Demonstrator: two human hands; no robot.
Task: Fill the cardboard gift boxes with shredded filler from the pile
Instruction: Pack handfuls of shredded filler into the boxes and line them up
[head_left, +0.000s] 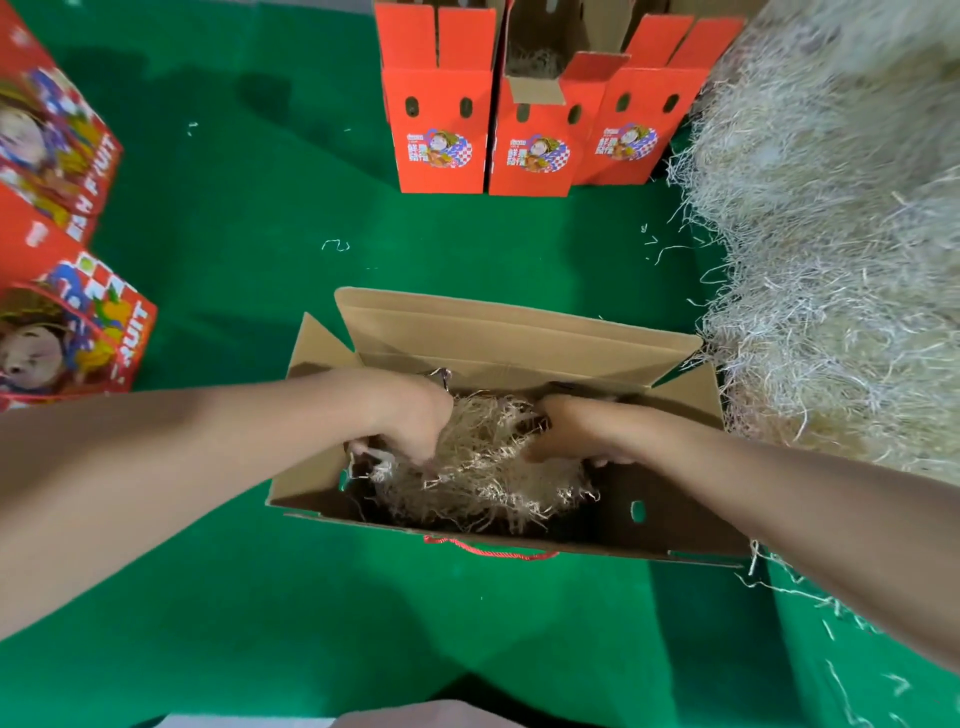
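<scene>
An open cardboard gift box (498, 332) lies on the green table in front of me, its brown flaps spread. Inside it sits a clump of pale shredded filler (483, 467). Both my hands are down in the box. My left hand (410, 415) presses into the left side of the clump, fingers curled into the strands. My right hand (571, 431) grips the clump's right side, fingertips buried in it. The big pile of shredded filler (841, 234) rises along the right edge of the table, close to the box's right flap.
Three red printed gift boxes (441, 119) stand upright at the back; the middle one (535, 67) shows filler inside. Two more red boxes (57, 156) lie at the left edge. Loose strands are scattered on the green cloth (249, 260). A red cord handle (488, 550) hangs at the box's near wall.
</scene>
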